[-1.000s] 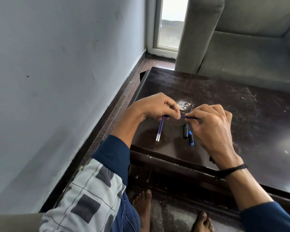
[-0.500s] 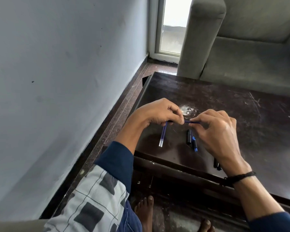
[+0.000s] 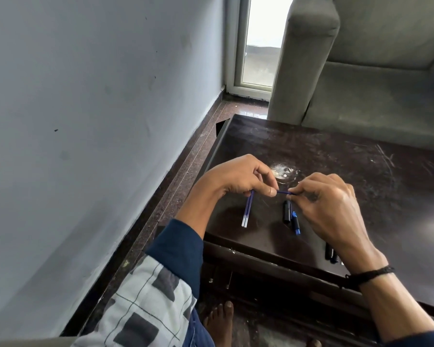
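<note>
Between pinched fingertips above the worktop (image 3: 361,171), the left hand (image 3: 238,181) and right hand (image 3: 328,206) each grip 1 end of a thin blue refill (image 3: 283,193): probably light, bendy and slippery, best held near its ends; 2 spare refills (image 3: 246,211) and pen parts (image 3: 287,211) sit just below

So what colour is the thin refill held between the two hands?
Blue; the head view shows the refill between the left hand and right hand.

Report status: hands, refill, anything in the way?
Left hand and right hand both pinching blue refill. Refill level over table. Pen parts lie beneath, not blocking.
</note>
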Demonstrator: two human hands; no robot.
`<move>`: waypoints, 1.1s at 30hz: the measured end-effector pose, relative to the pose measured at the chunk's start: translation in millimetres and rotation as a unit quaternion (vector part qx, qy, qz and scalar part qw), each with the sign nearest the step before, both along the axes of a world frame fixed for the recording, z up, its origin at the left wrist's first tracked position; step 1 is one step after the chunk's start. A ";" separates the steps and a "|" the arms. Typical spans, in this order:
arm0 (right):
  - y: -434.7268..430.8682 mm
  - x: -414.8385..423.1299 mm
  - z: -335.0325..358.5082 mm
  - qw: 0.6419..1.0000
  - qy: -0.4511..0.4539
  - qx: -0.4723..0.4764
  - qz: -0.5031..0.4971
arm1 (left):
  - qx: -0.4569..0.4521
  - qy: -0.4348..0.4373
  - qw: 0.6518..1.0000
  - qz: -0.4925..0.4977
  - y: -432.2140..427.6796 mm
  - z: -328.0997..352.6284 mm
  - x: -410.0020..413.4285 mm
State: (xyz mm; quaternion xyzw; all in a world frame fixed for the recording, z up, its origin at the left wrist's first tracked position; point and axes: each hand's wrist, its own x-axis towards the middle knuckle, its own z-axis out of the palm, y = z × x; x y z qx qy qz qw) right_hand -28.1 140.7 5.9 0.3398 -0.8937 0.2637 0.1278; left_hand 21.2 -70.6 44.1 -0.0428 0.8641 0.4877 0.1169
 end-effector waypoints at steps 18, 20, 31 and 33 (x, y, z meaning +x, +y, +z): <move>7.4 -4.0 12.8 0.985 -0.146 0.060 -0.071 | -0.002 0.020 1.000 -0.003 -9.5 0.5 -0.4; 9.8 -4.3 15.6 0.968 -0.210 0.104 -0.092 | -0.004 0.020 1.000 0.000 -10.7 0.7 -0.2; 2.2 5.4 12.9 0.922 -0.300 0.201 -0.141 | -0.004 0.010 1.000 0.000 -5.4 -0.2 0.8; 4.8 2.2 12.4 0.919 -0.307 0.191 -0.158 | -0.004 0.005 1.000 -0.001 -3.9 0.0 1.2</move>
